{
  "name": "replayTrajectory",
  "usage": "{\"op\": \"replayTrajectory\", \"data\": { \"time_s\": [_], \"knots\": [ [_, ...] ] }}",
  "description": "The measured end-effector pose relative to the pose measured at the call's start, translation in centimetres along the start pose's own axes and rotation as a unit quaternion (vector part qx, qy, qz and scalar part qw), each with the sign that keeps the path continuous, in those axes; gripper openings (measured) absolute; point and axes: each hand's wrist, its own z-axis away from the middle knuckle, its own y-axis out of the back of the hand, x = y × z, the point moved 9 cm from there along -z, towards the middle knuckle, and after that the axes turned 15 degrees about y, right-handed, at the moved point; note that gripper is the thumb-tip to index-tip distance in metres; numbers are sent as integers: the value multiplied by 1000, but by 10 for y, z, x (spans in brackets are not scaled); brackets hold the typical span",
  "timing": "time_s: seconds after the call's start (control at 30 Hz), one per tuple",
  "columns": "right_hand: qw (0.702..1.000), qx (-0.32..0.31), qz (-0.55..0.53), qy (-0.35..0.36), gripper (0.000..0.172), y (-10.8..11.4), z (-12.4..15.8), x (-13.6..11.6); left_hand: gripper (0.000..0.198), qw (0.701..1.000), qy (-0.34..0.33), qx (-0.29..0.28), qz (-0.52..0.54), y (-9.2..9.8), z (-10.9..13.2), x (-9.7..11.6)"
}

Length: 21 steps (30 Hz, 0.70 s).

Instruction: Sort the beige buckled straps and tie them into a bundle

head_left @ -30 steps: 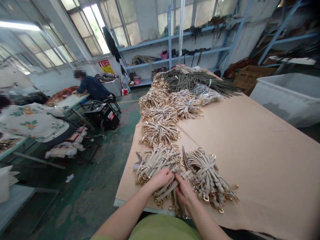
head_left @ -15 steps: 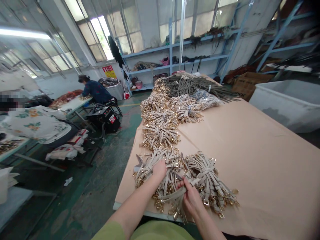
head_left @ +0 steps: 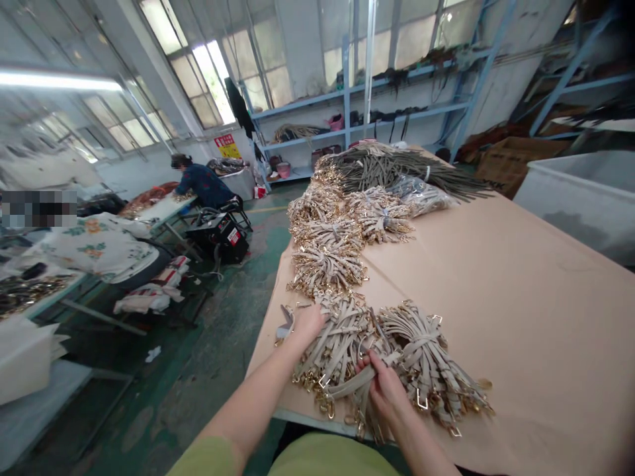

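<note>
Grey-beige straps with gold metal clasps lie in a loose heap (head_left: 342, 330) at the table's near edge. My right hand (head_left: 384, 383) is closed around several straps (head_left: 354, 383) at the heap's right side. My left hand (head_left: 308, 322) is curled at the heap's upper left, knuckles up; its fingertips and what they grip are hidden. Close to the right hand, a bundle (head_left: 421, 350) of similar straps is tied round its middle and fans out. Gold rectangular rings and snap hooks stick out along the edges.
More tied strap bundles (head_left: 327, 268) line the table's left side, up to a pile of dark straps (head_left: 391, 165). Brown paper (head_left: 520, 297) covers the table. A white bin (head_left: 585, 198) stands right. Two co-workers sit at left tables, one in a dark top (head_left: 206, 185).
My left hand has moved back to the heap's left edge, away from a strap end with a gold ring. My right hand keeps its hold. The view has turned slightly left.
</note>
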Motion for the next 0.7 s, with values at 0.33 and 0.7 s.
{"op": "replayTrajectory", "data": {
  "time_s": [0.33, 0.7],
  "knots": [
    [1000, 5, -23, 11, 12, -7, 2, -5, 20, 997, 3, -4, -75, -50, 17, 16],
    [1000, -1, -5, 7, 16, -13, 0, -9, 31, 998, 54, 14, 15, 2, -21, -3]
  ]
}}
